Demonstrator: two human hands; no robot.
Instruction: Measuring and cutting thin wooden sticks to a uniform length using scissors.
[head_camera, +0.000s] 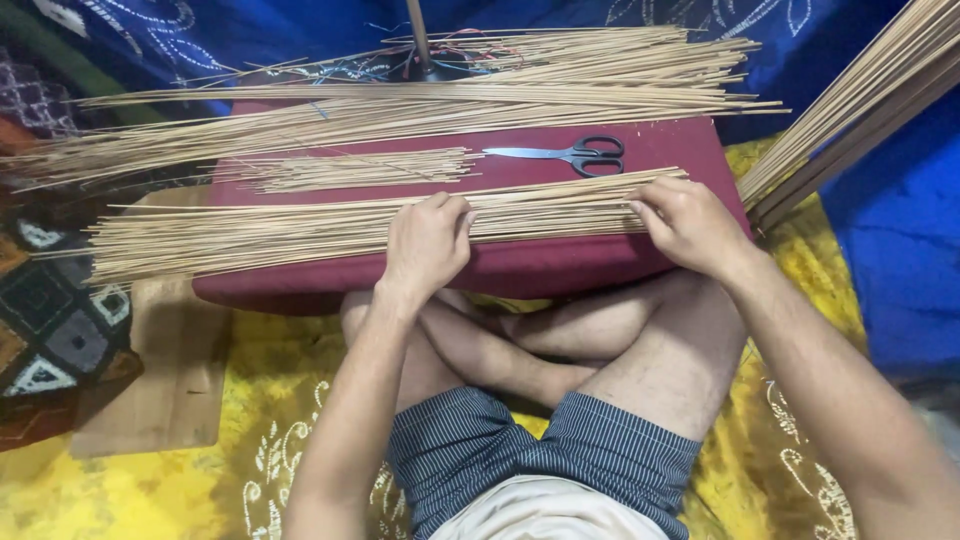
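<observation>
Near bundle of thin sticks (300, 232) on maroon cushion (560, 268) is gripped by curled left hand (428, 243) and right hand (688, 222); scissors (570, 154) lie beyond.

My view clips the slanted bundle of thin pale bamboo sticks (860, 100) at the top-right corner, and my left hand (428, 245) hides its fingertips among the nearest sticks.

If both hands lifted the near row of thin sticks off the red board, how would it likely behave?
The near row of sticks is loose, not tied, so it would probably fan apart or shed strands. Each stick looks very thin and long, so likely light and springy, sagging beyond the left hand and right hand. Round strands may roll on the red board.
</observation>
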